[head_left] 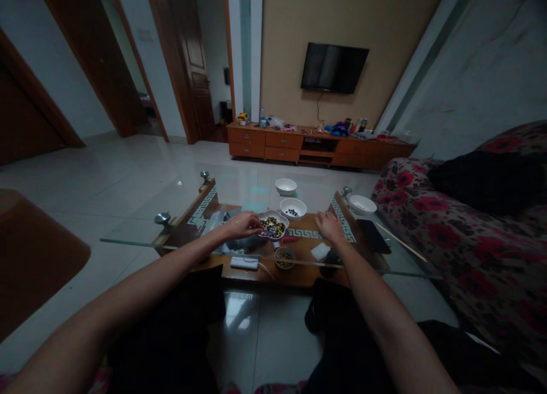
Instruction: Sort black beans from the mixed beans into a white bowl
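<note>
On the glass table [141, 226], a white bowl of mixed beans [273, 226] holds yellow, dark and greenish pieces, and just behind it a second bowl [293, 207] holds only a few dark beans, while the far bowl [286, 186] and the right bowl [362, 204] look empty from here. The left hand [241, 224] rests at the left rim of the bowl of mixed beans with its fingers curled toward the contents, though whether they pinch anything cannot be told. The right hand [329, 226] lies flat and loose on the glass to the right of that bowl, grasping nothing, near a dark phone [373, 235] and a thin stick [401, 242].
</note>
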A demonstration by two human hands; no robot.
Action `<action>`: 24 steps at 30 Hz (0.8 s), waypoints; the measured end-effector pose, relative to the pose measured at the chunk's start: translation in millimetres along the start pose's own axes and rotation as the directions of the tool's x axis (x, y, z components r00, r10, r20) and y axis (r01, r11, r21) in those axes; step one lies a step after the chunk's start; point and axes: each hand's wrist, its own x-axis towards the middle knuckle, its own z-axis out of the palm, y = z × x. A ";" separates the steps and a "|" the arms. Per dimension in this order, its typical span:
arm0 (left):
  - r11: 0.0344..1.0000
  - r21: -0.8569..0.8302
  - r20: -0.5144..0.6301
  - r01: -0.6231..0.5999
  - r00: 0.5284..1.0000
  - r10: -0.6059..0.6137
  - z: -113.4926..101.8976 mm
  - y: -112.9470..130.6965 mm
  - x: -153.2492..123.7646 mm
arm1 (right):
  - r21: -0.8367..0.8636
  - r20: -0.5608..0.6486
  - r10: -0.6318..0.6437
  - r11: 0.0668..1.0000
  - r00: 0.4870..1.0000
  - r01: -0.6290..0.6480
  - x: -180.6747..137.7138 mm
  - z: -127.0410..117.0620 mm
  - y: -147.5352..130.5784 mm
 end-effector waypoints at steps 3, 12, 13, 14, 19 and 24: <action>1.000 0.001 -0.012 -0.006 1.000 0.006 0.9 -0.2 -0.1 | -0.002 0.004 0.000 1.000 1.000 0.000 0.0 -0.3 0.2; 0.999 -0.019 -0.018 -0.039 0.999 0.039 3.0 -1.6 -0.4 | 0.007 -0.010 -0.008 1.000 1.000 0.008 -1.2 -1.4 -0.3; 0.999 -0.016 -0.020 -0.037 0.999 0.037 3.2 -1.2 -0.6 | 0.006 -0.006 -0.005 1.000 1.000 0.005 -1.0 -1.3 -0.3; 0.999 -0.013 -0.023 -0.036 0.999 0.036 3.4 -0.8 -0.8 | 0.006 -0.003 -0.003 1.000 1.000 0.003 -0.7 -1.2 -0.2; 0.998 -0.019 -0.046 -0.052 0.998 0.051 5.1 1.2 -1.6 | 0.004 -0.001 0.001 1.000 1.000 -0.001 0.0 -0.8 0.0; 0.997 -0.036 -0.053 -0.066 0.997 0.064 8.1 0.9 -0.9 | 0.009 0.000 0.002 1.000 1.000 -0.002 -0.5 -0.9 -0.3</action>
